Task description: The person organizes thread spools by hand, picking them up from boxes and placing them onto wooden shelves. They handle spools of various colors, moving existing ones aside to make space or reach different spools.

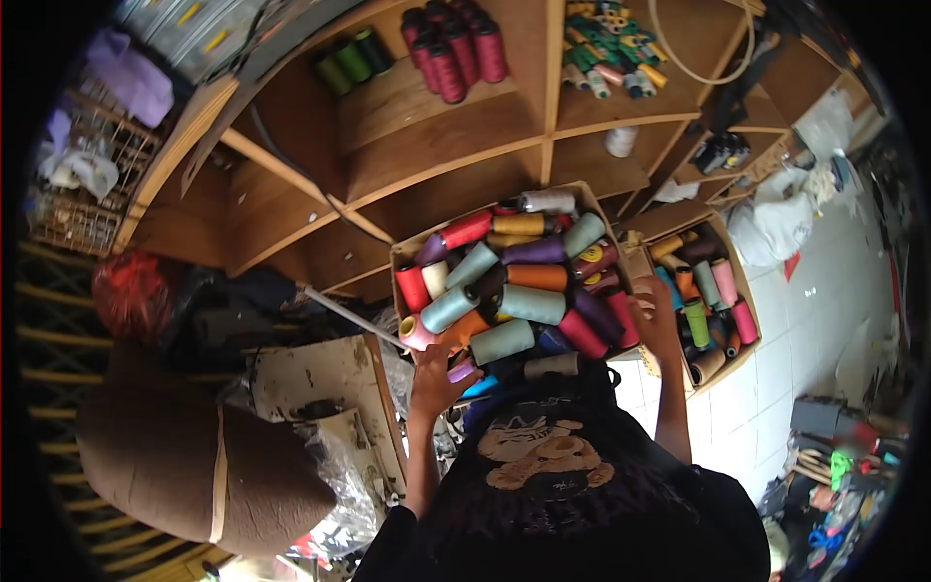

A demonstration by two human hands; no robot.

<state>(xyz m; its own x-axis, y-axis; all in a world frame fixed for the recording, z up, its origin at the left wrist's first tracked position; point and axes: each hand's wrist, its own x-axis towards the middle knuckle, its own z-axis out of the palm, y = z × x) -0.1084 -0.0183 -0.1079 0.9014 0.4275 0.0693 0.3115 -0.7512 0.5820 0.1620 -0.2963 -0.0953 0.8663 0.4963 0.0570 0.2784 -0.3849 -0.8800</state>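
A cardboard box (396,262) full of thread spools lies in front of my body. Its spools are pale green, orange, red, purple and pink, like this pale green spool (533,305). My left hand (438,380) grips the box at its near left corner, beside a pink spool (417,333) and a small purple spool (462,371). My right hand (654,312) is bent over the box's right wall, its fingertips near a magenta spool (622,318). The near edge of the box is partly hidden by the black shirt.
A second cardboard box (747,291) of spools stands close on the right. Behind are wooden shelves (446,165) with dark red cones (454,53), green cones (354,63) and small spools (611,48). A brown bulky bundle (184,456) sits at left, and white floor tiles (776,359) at right.
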